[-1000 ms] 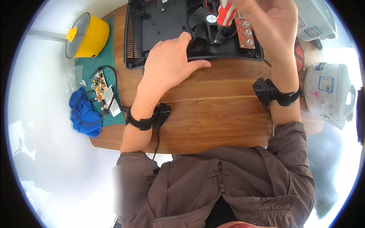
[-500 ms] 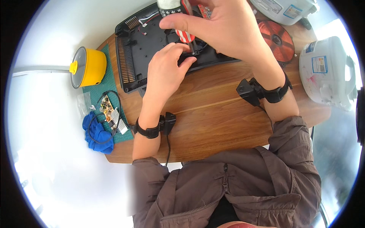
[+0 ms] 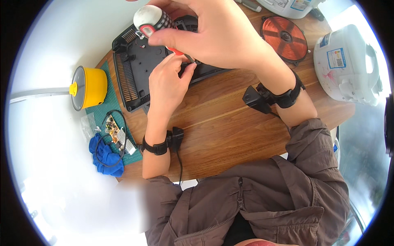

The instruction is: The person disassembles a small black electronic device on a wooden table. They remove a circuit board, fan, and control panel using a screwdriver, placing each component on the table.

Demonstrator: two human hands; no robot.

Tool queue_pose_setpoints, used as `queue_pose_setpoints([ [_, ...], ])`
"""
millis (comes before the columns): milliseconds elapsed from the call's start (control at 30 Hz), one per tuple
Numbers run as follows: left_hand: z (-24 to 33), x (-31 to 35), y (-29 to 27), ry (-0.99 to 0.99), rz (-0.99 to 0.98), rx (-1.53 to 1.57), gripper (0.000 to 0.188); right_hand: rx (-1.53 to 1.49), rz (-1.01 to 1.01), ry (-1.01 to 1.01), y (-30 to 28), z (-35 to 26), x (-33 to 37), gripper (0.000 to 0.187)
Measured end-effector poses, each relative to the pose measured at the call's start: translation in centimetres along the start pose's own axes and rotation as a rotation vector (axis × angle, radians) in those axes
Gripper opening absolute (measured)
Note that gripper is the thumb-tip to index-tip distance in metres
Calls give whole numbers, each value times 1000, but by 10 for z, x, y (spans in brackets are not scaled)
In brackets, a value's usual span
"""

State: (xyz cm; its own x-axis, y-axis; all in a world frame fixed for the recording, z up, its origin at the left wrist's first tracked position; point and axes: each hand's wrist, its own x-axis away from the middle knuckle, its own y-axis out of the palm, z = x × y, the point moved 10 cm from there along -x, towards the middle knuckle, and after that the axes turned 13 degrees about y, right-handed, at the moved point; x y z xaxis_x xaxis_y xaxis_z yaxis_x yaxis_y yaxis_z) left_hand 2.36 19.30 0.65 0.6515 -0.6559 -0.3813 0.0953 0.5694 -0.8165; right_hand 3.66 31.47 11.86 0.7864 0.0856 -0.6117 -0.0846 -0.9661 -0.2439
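My right hand is closed on a screwdriver with a white, black and red patterned handle; its thumb lies along the handle, and the other fingers are partly out of view. The screwdriver slants, its shaft pointing down toward a black plastic housing with slotted vents. My left hand rests at the housing's near edge, thumb and forefinger closed about the lower shaft. The tip and whatever it touches are too small to make out. Loose wires with a white connector lie inside the housing, partly hidden behind the handle.
A round copper coil lies right of the housing. Beyond it stands a white rice cooker, with another white appliance behind. On the left, a green mat bears a yellow pot, a circuit board and a blue cloth.
The screwdriver has tilted, its handle end swinging left and nearer. My right hand has shifted left with it. The whole scene has slid slightly left; my left hand stays by the shaft.
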Motion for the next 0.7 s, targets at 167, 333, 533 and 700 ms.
queue_pose_setpoints([
  [167, -4, 2, 2, 43, -19, -42, 16, -12, -13, -117, 5, -3, 2, 58],
  [333, -3, 3, 1, 94, 24, -30, 15, 179, 11, -14, 3, -20, 3, 56],
  [533, -6, 6, 5, 93, 6, -86, 16, -30, -21, -54, 5, -10, 7, 56],
  [700, -5, 5, 3, 108, 48, -101, 17, -153, 78, -172, 3, -27, 8, 53],
])
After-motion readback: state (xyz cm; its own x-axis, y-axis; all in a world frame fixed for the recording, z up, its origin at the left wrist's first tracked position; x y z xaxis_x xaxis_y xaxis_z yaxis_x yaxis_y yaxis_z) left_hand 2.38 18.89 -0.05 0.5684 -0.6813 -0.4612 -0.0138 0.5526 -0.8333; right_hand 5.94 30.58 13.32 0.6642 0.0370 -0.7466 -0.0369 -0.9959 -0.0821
